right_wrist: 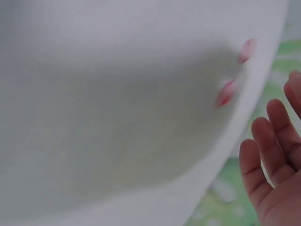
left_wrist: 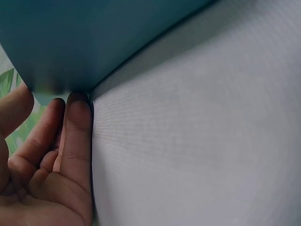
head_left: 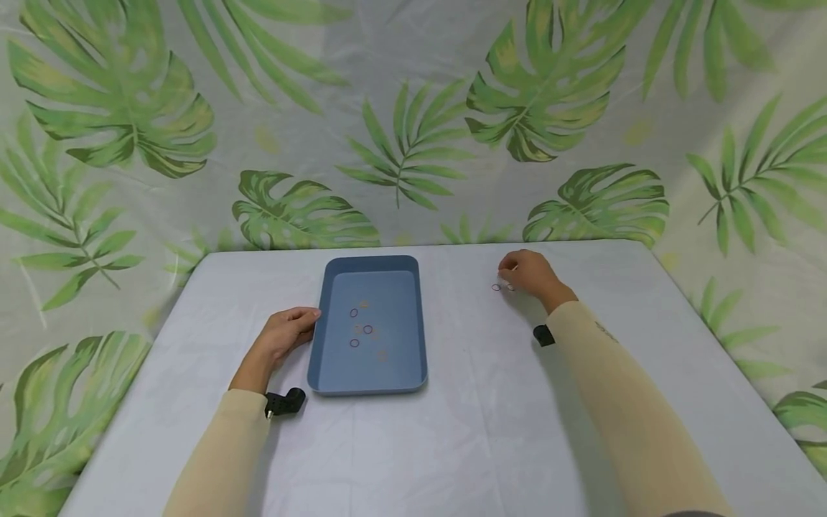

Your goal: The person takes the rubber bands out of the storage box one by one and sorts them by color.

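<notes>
A blue rectangular tray (head_left: pixel 375 373) lies on the white-covered table, with several small thin red and tan rings in it, among them a red ring (head_left: pixel 367 329). My left hand (head_left: pixel 289 332) holds the tray's left side, thumb at the rim and fingers (left_wrist: pixel 77 122) against the outer wall. Two small red rings, one (head_left: pixel 496 287) left of the other (head_left: pixel 511 288), lie on the table right of the tray. Over them is my right hand (head_left: pixel 530 273), thumb and index finger close together; I cannot tell whether they pinch something. Its other fingers (right_wrist: pixel 270 150) are loosely bent.
The table (head_left: pixel 452 445) has a white cloth, and its back edge runs just beyond the tray and the right hand. A leaf-patterned curtain (head_left: pixel 413 129) hangs behind and at both sides. A black wrist camera (head_left: pixel 286 402) sits at the left cuff, another (head_left: pixel 543 335) at the right.
</notes>
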Motion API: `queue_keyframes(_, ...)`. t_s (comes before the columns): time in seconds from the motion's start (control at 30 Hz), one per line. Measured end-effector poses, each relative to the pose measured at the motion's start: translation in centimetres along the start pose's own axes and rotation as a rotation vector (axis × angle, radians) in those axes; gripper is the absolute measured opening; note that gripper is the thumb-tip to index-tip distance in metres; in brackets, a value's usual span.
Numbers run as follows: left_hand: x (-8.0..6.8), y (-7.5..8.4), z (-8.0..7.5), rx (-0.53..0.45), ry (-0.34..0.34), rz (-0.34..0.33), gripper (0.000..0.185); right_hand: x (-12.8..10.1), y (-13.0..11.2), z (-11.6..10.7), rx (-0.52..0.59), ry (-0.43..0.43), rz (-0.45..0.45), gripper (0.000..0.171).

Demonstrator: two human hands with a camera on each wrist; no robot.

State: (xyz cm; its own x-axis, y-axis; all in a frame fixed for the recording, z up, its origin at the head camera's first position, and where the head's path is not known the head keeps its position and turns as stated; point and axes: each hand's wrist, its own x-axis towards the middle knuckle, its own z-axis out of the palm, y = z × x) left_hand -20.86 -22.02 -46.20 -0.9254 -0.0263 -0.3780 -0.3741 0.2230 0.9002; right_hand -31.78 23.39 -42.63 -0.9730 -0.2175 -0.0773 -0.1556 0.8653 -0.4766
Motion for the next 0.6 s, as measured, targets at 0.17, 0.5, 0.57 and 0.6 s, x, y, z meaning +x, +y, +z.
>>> queue_keyframes(0.17,0.0,0.0,0.0,-0.003,-0.002,0.002,0.049,0.2,-3.5,-0.1,0.117,-0.013,-0.080,0.027)
queue_keyframes(0.5,-0.1,0.1,0.0,0.003,0.009,-0.015,0.048,0.0,-10.0,1.0,0.211,-0.083,-0.287,0.024)
queue_keyframes(0.57,0.0,0.0,0.0,0.003,0.007,-0.019,0.047,-0.2,-11.0,1.5,0.194,-0.097,-0.331,0.024)
queue_keyframes(0.6,0.1,0.0,0.0,0.001,0.006,-0.017,0.047,-0.4,-11.5,1.8,0.184,-0.101,-0.361,0.023)
